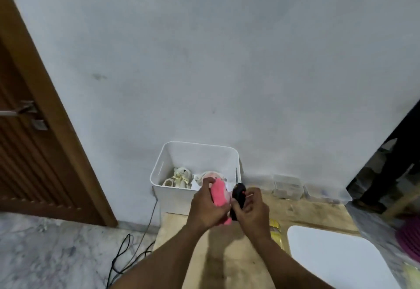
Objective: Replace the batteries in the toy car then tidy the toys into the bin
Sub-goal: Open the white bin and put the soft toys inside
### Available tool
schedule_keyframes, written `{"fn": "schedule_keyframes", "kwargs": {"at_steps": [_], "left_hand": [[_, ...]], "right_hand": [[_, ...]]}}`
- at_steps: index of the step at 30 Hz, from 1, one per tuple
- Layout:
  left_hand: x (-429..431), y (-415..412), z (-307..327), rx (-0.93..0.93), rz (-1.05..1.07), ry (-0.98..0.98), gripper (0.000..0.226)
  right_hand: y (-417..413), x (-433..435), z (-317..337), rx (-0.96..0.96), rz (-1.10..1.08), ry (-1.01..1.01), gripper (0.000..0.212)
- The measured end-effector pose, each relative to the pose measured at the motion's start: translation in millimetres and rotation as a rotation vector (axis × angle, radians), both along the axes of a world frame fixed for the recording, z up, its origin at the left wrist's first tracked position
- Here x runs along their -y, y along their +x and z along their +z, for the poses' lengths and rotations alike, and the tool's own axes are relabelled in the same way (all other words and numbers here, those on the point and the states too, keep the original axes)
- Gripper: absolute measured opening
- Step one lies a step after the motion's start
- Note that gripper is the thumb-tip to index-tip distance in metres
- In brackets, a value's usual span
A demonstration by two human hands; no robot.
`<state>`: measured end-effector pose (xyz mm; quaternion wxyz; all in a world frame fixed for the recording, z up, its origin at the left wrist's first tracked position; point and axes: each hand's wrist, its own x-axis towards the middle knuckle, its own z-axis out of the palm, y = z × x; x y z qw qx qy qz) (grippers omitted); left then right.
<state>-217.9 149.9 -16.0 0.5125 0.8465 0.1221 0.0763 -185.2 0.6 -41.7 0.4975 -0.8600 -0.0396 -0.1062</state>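
White plastic bin (159,170), set against the wall and holding a cream teddy bear (181,176) and a pale plush, is fronted by two raised hands: a pink plush toy (219,195) is gripped in the left hand (208,207), a black toy car (237,199) clasped in the right hand (252,211).

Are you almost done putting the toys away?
Partly. A cream teddy and another soft toy already lie in the white bin. The left hand holds a pink plush toy and the right hand a dark object, maybe the car, both near the bin, not yet dropped in. Whether the batteries were changed cannot be seen.
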Motion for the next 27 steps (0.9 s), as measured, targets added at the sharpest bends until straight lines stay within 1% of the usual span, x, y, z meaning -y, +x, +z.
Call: {"fn": "schedule_keyframes", "kwargs": {"at_steps": [2, 5, 8, 10, 12, 15, 19, 20, 23, 24, 25, 27], "left_hand": [[-30, 13, 29, 0.082, 0.048, -0.032, 0.061], [-72, 33, 60, 0.075, 0.085, -0.144, 0.044], [-103, 58, 71, 0.037, 0.118, -0.126, 0.029], [-116, 72, 70, 0.020, 0.146, -0.118, 0.007], [-125, 85, 64, -0.029, 0.162, -0.098, 0.005], [-132, 103, 48, -0.138, 0.158, -0.016, 0.030], [-137, 126, 18, -0.255, 0.160, -0.015, 0.049], [-137, 129, 13, -0.288, 0.159, 0.040, 0.051], [-143, 135, -2, -0.397, 0.146, 0.374, 0.057], [-145, 136, -6, -0.426, 0.136, 0.419, 0.063], [-148, 137, -8, -0.444, 0.118, 0.421, 0.069], [-151, 138, -11, -0.471, 0.084, 0.399, 0.074]], "right_hand": [[20, -30, 27, 0.028, 0.039, 0.054, 0.043], [49, -65, 51, -0.041, 0.141, 0.070, 0.043], [84, -87, 56, -0.128, 0.171, -0.010, 0.044], [107, -95, 52, -0.218, 0.182, -0.094, 0.047], [129, -100, 44, -0.303, 0.191, -0.175, 0.052], [152, -104, 30, -0.385, 0.207, -0.256, 0.055], [173, -108, 11, -0.430, 0.225, -0.351, 0.058], [176, -109, 7, -0.429, 0.233, -0.387, 0.062], [182, -106, -2, -0.424, 0.264, -0.455, 0.076], [182, -105, -3, -0.423, 0.275, -0.458, 0.077], [181, -104, -3, -0.416, 0.284, -0.454, 0.074], [179, -102, 0, -0.381, 0.275, -0.442, 0.060]]}}
